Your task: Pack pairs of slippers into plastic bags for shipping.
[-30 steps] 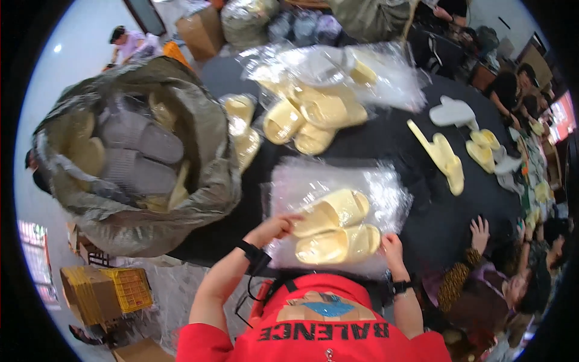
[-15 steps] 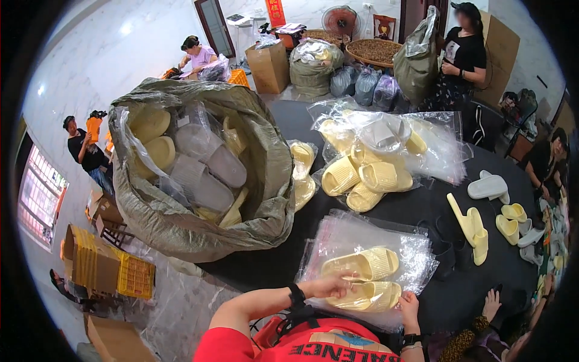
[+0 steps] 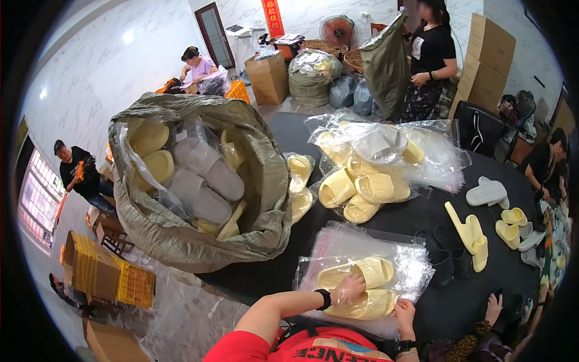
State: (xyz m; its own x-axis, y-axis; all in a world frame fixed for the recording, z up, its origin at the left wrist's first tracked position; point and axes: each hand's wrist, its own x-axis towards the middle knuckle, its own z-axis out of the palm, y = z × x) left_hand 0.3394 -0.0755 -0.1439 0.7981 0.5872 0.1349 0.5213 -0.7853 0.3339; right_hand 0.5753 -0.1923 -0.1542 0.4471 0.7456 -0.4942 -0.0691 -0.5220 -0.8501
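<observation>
A pair of pale yellow slippers [image 3: 375, 271] lies side by side in front of me, at least partly inside a clear plastic bag [image 3: 304, 271], on a stack of clear bags [image 3: 410, 259]. My left hand [image 3: 351, 289] presses in between the two slippers, fingers curled against them and their tips partly hidden. At the slippers' right end, my right hand [image 3: 404, 314] pinches the edge of the clear bag near the strap of the closer slipper.
A large woven sack [image 3: 199, 247] of bagged slippers stands on the left of the black table [image 3: 283, 280]. More bagged yellow slippers [image 3: 377, 188] lie beyond. Loose slippers [image 3: 470, 235] and black footwear [image 3: 443, 259] are at right, near a co-worker's hand [image 3: 493, 308].
My left hand has shifted right and bent further in between the slippers. A person at the back right has moved left with a sack; another at far left has lowered an orange item.
</observation>
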